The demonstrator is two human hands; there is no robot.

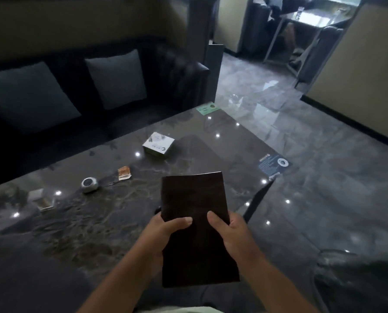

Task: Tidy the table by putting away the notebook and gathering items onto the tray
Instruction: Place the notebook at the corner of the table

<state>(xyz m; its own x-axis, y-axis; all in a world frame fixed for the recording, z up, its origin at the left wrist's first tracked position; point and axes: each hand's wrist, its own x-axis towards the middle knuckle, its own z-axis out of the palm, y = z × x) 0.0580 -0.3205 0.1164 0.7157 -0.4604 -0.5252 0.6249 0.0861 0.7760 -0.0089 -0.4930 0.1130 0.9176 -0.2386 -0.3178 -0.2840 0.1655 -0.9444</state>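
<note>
Both hands, left hand (166,229) and right hand (230,231), clasp a closed, flat, dark brown rectangular notebook (196,224) by its side edges, thumbs on the cover, held above the glossy dark marble-patterned counter (98,222). Left of the notebook lie a round silver disc (89,184) and a small amber packet (124,173); beyond it, a white square cardboard box (158,145), closed.

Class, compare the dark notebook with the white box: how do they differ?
The notebook is dark and thin; the white box is pale and blocky. The notebook is held up by the left hand and right hand; the box rests untouched on the table. Both look rectangular.
</note>
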